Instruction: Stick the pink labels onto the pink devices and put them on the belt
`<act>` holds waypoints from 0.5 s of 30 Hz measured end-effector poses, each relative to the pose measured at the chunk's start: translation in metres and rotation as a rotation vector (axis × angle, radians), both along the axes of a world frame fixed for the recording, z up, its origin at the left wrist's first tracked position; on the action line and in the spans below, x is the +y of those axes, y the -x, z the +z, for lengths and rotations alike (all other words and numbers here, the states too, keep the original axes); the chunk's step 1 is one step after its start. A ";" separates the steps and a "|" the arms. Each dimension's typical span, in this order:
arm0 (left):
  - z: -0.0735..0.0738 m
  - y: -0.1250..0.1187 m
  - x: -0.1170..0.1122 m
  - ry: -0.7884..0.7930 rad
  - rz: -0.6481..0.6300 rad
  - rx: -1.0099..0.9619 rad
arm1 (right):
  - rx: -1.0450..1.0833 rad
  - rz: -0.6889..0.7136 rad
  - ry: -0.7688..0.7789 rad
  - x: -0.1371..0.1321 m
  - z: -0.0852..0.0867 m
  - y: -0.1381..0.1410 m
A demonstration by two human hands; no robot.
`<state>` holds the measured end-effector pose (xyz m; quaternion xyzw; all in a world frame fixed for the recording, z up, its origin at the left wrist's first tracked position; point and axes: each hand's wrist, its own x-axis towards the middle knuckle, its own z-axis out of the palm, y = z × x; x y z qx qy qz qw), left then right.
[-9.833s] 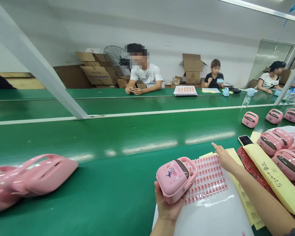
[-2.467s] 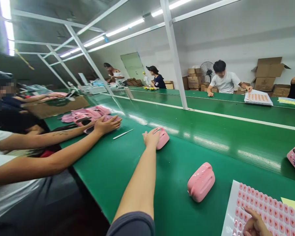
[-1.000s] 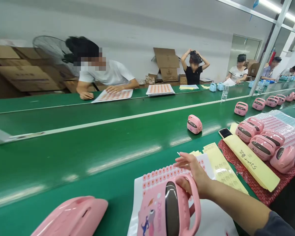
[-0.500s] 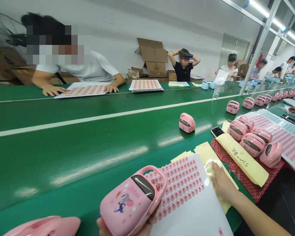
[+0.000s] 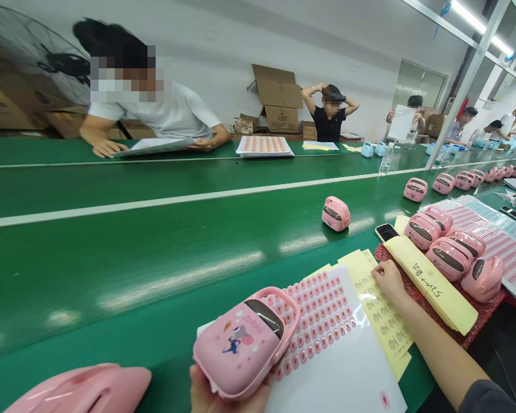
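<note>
My left hand (image 5: 223, 396) grips a pink handled case (image 5: 245, 341) with a cartoon print and a dark window, held just above a white sheet of pink stickers (image 5: 327, 327). My right hand (image 5: 388, 280) rests with curled fingers on the yellow backing sheets (image 5: 380, 312) beside that sticker sheet; whether it pinches anything is hidden.
Another pink case (image 5: 81, 390) lies at bottom left. Several pink cases (image 5: 451, 249) sit on a red mat to the right, with a long yellow strip (image 5: 434, 284) and a phone (image 5: 386, 232). One case (image 5: 336, 213) rides the green belt (image 5: 155, 252). People work across the belt.
My right hand slid from the glossy edge of the sticker sheet farther right onto the yellow sheets. The case in my left hand shifted slightly right. The person opposite lifted a sheet.
</note>
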<state>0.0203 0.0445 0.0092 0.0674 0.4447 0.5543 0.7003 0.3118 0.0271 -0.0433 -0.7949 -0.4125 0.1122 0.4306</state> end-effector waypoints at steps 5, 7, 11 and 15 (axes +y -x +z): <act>-0.003 0.002 0.001 0.004 -0.012 0.004 | -0.004 0.030 -0.056 -0.005 -0.001 0.010; -0.005 0.004 0.002 0.008 -0.017 0.013 | 0.023 0.039 -0.088 -0.007 -0.001 0.011; -0.003 0.005 0.002 0.022 0.011 0.017 | 0.133 0.076 -0.160 -0.011 0.000 0.010; 0.006 0.002 0.001 0.065 0.097 -0.019 | 0.303 0.128 -0.248 -0.013 0.005 0.005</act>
